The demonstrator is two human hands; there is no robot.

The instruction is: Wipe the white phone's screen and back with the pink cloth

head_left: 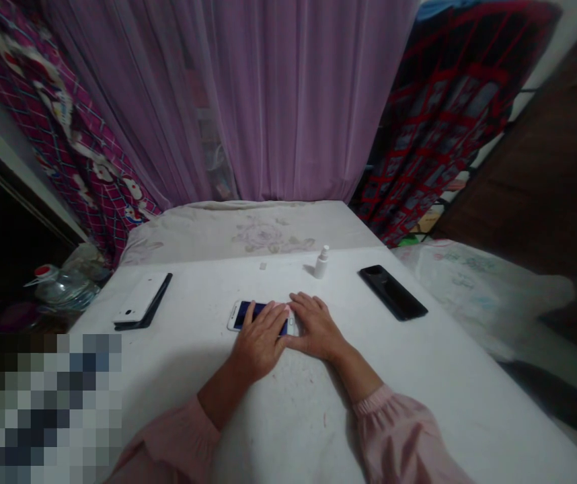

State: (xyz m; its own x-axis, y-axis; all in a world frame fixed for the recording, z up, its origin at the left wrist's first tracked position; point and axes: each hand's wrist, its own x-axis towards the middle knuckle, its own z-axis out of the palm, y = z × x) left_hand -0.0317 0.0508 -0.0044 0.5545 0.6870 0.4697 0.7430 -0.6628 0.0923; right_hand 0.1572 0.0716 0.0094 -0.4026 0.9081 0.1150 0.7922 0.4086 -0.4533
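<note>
A white smartphone [237, 316] lies face up and sideways on the white-covered surface, its screen showing blue. Across the screen rests my left hand [261, 343], fingers stretched out flat and slightly apart. A small pink patch [282, 308] shows by its fingertips; whether it is a cloth I cannot tell. My right hand [319, 329] is at the phone's right end, with the thumb on the near edge and the fingers by the far edge. The two hands meet or nearly meet there.
Beyond the hands stand a small white spray bottle [321, 262] and a tiny grey square [263, 266]. A black phone [393, 292] lies to the right. At left, a white phone [140, 299] rests on a dark one [155, 310]. Purple curtains [298, 101] hang behind.
</note>
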